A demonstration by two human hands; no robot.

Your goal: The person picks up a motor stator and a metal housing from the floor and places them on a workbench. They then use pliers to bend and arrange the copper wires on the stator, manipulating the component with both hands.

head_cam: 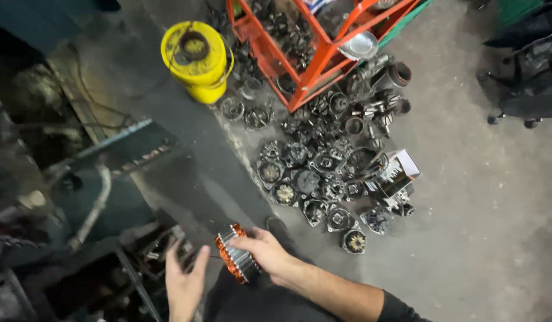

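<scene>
A person's right hand (265, 250) reaches in from the lower right, forearm bare below a dark sleeve (398, 310), and closes around a stator (235, 257), a metal ring with copper-orange windings at both ends, thumb and fingers wrapped over its upper edge. The stator is held low in the centre of the view, tilted, above a dark greasy workbench (109, 280). The left hand (183, 281) rises from the bottom edge just beside it, palm up and fingers spread open, holding nothing; whether its fingertips touch the windings is hard to tell in the dim light. Beyond the hands, on the stained concrete floor (484, 209), lies a dense heap of alternator parts (323, 173), round grey housings and rotors set close together. At the heap's right edge sits a small box (401, 170), tilted, its flaps open, with a pale inner face and dark sides. A yellow bucket (195, 59) stands upright at the top centre-left, a dark ring resting on its lid. Just to the right of it, an orange steel rack (323, 56) holds more dark metal parts and a shiny bowl-shaped piece (359, 45). A black chair (520, 77) stands at the far right.
</scene>
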